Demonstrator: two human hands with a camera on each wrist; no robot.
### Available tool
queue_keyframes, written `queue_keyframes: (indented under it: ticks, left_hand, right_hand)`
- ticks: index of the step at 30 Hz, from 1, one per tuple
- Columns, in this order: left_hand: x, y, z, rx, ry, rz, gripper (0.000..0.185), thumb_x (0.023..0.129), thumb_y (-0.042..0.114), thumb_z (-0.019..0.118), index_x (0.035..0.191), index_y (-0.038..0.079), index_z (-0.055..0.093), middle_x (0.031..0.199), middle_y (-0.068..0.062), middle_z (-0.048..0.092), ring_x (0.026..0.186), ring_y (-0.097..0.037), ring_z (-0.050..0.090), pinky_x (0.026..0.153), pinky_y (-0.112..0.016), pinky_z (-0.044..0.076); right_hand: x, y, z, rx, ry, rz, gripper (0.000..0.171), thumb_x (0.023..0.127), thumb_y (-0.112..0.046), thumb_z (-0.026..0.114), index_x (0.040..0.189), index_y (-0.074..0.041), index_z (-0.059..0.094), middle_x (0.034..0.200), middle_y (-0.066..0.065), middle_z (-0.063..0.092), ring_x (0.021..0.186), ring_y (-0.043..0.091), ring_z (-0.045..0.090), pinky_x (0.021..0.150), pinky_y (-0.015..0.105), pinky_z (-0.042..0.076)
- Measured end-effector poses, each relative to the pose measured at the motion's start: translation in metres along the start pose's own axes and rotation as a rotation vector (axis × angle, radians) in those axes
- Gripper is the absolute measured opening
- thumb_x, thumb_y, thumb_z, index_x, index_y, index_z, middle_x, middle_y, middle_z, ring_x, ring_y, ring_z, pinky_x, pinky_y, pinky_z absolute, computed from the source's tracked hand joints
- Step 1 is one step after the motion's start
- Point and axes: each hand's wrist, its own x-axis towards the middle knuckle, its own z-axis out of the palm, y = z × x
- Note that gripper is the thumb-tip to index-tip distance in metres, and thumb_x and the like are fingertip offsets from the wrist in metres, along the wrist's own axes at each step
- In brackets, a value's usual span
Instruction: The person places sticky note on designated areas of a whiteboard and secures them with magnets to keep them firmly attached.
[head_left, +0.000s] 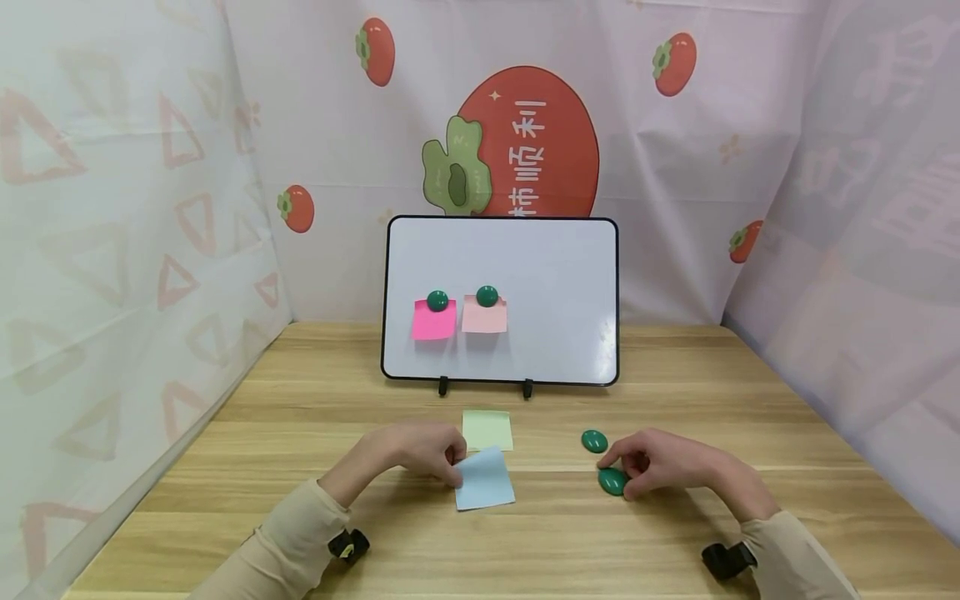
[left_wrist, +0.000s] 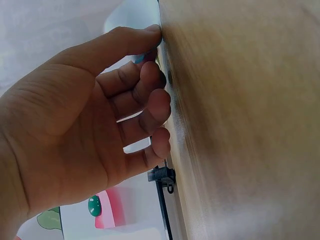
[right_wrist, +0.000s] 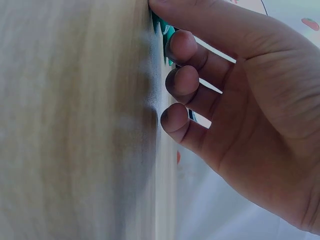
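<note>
My left hand (head_left: 416, 454) resting on surface (head_left: 300, 433), fingers (head_left: 450, 467) pinching left edge of blue note (head_left: 485, 478). Green note (head_left: 487, 429) lying just behind it. Board (head_left: 555, 283) standing at back, holding two notes under magnets. My right hand (head_left: 663, 462) curling fingers (head_left: 626, 475) round near magnet (head_left: 611, 481); second magnet (head_left: 594, 441) lying just beyond.

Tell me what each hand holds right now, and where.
Left hand pinches the blue sticky note at its left edge; right hand grips the nearer green magnet.
</note>
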Motion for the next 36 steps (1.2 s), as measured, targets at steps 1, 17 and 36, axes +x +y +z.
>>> queue_keyframes:
  ticks: [1,17,36]
  left_hand:
    - [0.000,0.000,0.000,0.002,0.006,0.003,0.026,0.082,0.027,0.077,0.068,0.019,0.057,0.063,0.011,0.048,0.058,-0.003,0.043,0.055,-0.020,0.032]
    - [0.008,-0.003,-0.004,-0.100,0.101,0.115,0.037,0.083,0.040,0.079,0.068,0.019,0.053,0.067,0.012,0.051,0.065,-0.002,0.045,0.059,-0.019,0.036]
    - [0.006,-0.002,-0.011,-0.181,0.164,0.132,0.010,0.091,0.032,0.072,0.087,0.023,0.071,0.083,0.011,0.066,0.074,-0.006,0.057,0.066,-0.023,0.048]
  right_hand:
    - [0.000,0.000,0.000,-0.008,0.000,-0.001,0.036,0.085,-0.025,0.078,0.118,-0.014,0.070,0.078,-0.011,0.056,0.070,-0.001,0.050,0.063,0.019,0.043]
    - [0.001,-0.003,0.001,-0.043,0.006,0.011,0.035,0.086,-0.023,0.076,0.119,-0.012,0.071,0.075,-0.013,0.055,0.067,-0.002,0.049,0.061,0.018,0.042]
    - [0.001,-0.004,0.000,-0.043,0.004,0.000,0.035,0.087,-0.023,0.075,0.119,-0.010,0.071,0.075,-0.013,0.055,0.067,-0.003,0.048,0.060,0.017,0.042]
